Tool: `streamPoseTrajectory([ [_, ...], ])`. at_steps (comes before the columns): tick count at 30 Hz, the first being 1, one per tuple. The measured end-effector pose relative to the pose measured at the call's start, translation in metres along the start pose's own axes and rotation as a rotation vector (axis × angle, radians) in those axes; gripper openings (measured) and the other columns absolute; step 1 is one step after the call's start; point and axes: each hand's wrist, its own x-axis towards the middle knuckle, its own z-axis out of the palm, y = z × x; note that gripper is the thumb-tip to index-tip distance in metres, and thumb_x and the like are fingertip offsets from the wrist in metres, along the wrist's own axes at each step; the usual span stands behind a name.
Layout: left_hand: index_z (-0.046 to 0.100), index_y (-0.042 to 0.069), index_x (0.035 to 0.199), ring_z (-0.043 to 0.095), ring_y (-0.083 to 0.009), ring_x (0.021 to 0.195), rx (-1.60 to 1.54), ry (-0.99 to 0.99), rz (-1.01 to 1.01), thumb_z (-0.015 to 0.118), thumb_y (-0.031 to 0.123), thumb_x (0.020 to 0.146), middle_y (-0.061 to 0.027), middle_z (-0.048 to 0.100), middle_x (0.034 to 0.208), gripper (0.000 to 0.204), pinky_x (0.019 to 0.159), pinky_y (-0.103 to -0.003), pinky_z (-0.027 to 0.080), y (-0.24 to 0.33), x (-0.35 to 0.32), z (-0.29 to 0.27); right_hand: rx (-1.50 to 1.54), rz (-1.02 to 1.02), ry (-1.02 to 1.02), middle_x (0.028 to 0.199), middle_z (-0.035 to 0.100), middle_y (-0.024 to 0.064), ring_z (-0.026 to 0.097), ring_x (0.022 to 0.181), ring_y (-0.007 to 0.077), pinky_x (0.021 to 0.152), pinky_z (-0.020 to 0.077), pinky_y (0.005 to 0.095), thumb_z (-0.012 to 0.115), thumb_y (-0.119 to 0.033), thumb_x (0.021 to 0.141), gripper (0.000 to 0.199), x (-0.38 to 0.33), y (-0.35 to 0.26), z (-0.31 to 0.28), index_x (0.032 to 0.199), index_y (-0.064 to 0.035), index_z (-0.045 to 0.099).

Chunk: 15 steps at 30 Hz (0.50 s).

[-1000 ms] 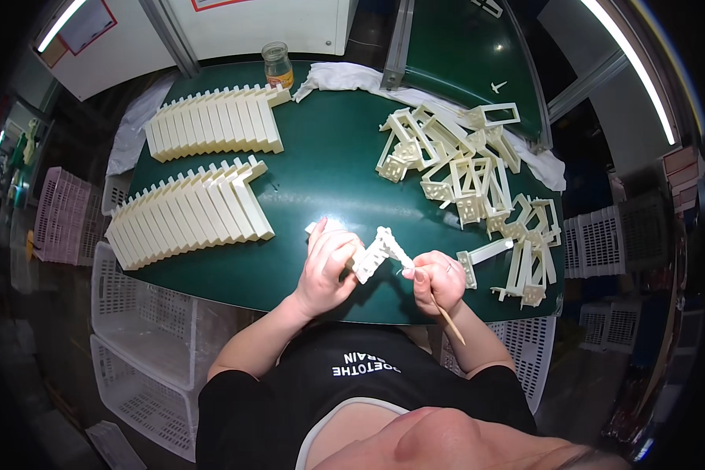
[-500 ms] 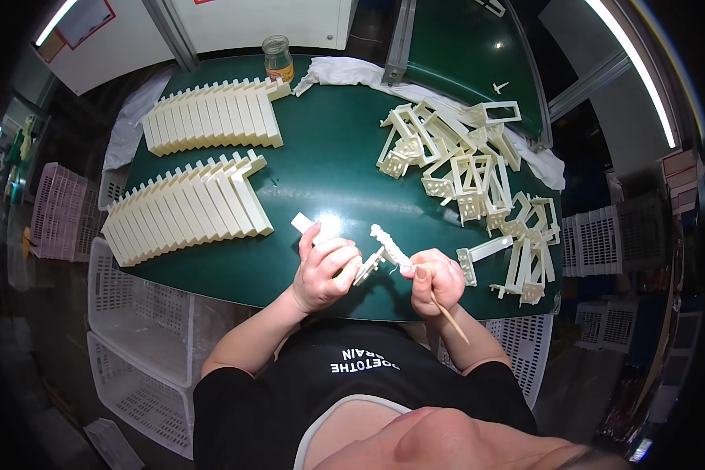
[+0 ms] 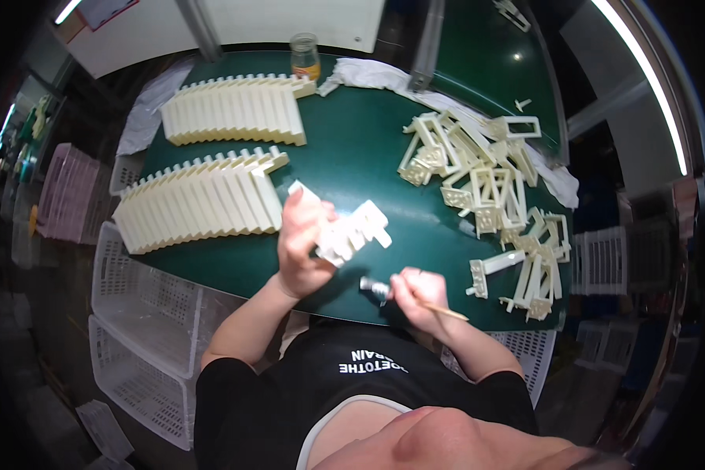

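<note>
My left hand (image 3: 304, 241) grips a cream plastic frame part (image 3: 354, 229) and holds it just above the green table (image 3: 352, 157), close to the end of the near row of stacked cream parts (image 3: 200, 207). My right hand (image 3: 417, 290) is closed around a thin wooden-handled tool (image 3: 439, 310) with a small metal tip (image 3: 374, 288), low near the table's front edge. The two hands are a short way apart.
A second row of stacked parts (image 3: 235, 117) lies at the back left. A loose heap of cream frames (image 3: 486, 188) covers the right side. A small jar (image 3: 305, 55) and a white cloth (image 3: 368, 76) sit at the back. White mesh baskets (image 3: 141, 305) stand left of the table.
My left hand has lifted the cream part and carried it left toward the near row. My right hand has drawn back with the tool, away from the part.
</note>
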Motion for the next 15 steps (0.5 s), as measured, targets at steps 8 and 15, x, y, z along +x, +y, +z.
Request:
streamPoseTrajectory([
  [8,0.044,-0.001,0.125,0.061,-0.0143,0.092,-0.044,0.46,-0.635,0.056,0.03,0.095,-0.0089,0.063,0.097,0.044,0.081,-0.028,0.049,-0.112,0.117,-0.181,-0.157,-0.015,0.411,0.089,0.059,0.0041,0.053,0.077,0.0102,0.065,0.0414,0.022,0.055,-0.004,0.091,0.005,0.062,0.025,-0.133,0.089,-0.004,0.06],
  [15,0.06,-0.007,0.113,0.056,-0.0406,0.11,0.717,0.45,-1.042,0.052,0.047,0.089,-0.0276,0.061,0.112,0.059,0.091,-0.042,0.044,-0.347,0.067,-0.294,-0.533,0.176,0.581,0.11,0.063,0.0101,0.061,0.1,0.022,0.08,0.0459,0.0292,0.056,-0.02,0.094,0.028,0.162,0.136,-0.256,0.118,-0.0055,0.058],
])
